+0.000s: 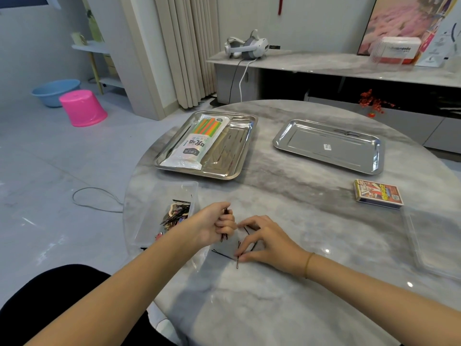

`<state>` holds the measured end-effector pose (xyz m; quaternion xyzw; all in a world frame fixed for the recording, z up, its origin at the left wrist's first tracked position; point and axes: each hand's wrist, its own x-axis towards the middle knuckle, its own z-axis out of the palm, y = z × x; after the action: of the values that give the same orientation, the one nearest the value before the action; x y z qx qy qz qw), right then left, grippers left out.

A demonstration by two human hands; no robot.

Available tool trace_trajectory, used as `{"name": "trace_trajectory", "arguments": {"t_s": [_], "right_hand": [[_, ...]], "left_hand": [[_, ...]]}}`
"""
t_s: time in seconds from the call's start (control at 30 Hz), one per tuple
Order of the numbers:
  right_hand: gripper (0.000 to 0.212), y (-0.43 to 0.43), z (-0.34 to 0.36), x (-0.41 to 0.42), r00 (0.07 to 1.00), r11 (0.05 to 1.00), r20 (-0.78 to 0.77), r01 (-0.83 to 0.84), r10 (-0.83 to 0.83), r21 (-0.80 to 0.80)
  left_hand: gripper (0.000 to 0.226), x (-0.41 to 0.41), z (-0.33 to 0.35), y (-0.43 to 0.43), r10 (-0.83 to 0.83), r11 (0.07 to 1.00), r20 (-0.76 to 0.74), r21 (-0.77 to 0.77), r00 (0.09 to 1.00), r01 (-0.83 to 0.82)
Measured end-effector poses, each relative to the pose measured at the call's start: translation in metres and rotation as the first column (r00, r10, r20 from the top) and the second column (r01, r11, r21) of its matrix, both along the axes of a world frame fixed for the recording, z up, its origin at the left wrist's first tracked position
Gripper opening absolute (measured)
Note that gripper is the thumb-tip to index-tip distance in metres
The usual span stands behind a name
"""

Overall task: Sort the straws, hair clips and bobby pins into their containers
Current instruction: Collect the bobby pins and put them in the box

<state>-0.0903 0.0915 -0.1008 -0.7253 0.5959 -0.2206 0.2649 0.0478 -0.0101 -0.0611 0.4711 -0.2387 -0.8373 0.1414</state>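
While the left hand (219, 226) grips a small bundle of bobby pins (225, 224) upright in its curled fingers, the right hand (264, 240) is down on the marble table (299, 308), thumb and forefinger pinching one loose pin (237, 262) at about 6 o'clock of that bundle. Another stray pin (222, 254) lies flat at 9 o'clock of the right fingertips. I think two more sit under the arch of the right hand, though they are thin and partly hidden, so I won't swear to the count. The clear box (159, 196), which already holds pins and clips, sits at 9 o'clock of the left hand, just beside it. The straw pack (199, 138) lies in the steel tray (225, 156) up at 12 o'clock. As I read it, the step is gathering the stragglers. I'd catch the pinched pin by its looped end and lift it rather than drag it, since the polished top will let it skate. Then I'd lay it parallel with the bundle, loosening the left fingers only enough to admit it. I'd pick nearest first, then lower the whole bundle into the box at 9 o'clock rather than dropping it.
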Motion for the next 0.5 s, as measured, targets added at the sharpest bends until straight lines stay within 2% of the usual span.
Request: {"name": "trace_trajectory", "arguments": {"t_s": [0.07, 0.2, 0.3, 0.43, 0.5], "right_hand": [[0.012, 0.001, -0.001, 0.001, 0.999, 1.000, 0.047, 0.019, -0.019, -0.002], [0.006, 0.002, 0.002, -0.001, 1.000, 1.000, -0.002, 0.009, -0.009, -0.001], [0.010, -0.001, 0.009, -0.003, 0.998, 0.998, -0.014, 0.058, -0.058, -0.009], [0.020, -0.007, 0.020, -0.013, 0.971, 0.993, -0.211, 0.109, -0.115, -0.042], [0.023, -0.008, 0.021, -0.018, 0.955, 0.987, -0.251, 0.155, -0.158, -0.033]], "left_hand": [[0.035, -0.001, 0.001, 0.001, 0.003, 1.000, 0.012, -0.014, 1.000, -0.003], [0.031, -0.007, 0.004, 0.003, -0.011, 0.999, 0.026, -0.034, 1.000, 0.012], [0.032, -0.010, 0.003, 0.005, -0.008, 0.999, 0.038, -0.035, 0.999, 0.009], [0.028, -0.013, -0.001, 0.008, -0.004, 1.000, 0.055, 0.011, 0.999, 0.003], [0.027, -0.014, -0.003, 0.008, 0.000, 1.000, 0.059, 0.024, 0.998, -0.002]]}}
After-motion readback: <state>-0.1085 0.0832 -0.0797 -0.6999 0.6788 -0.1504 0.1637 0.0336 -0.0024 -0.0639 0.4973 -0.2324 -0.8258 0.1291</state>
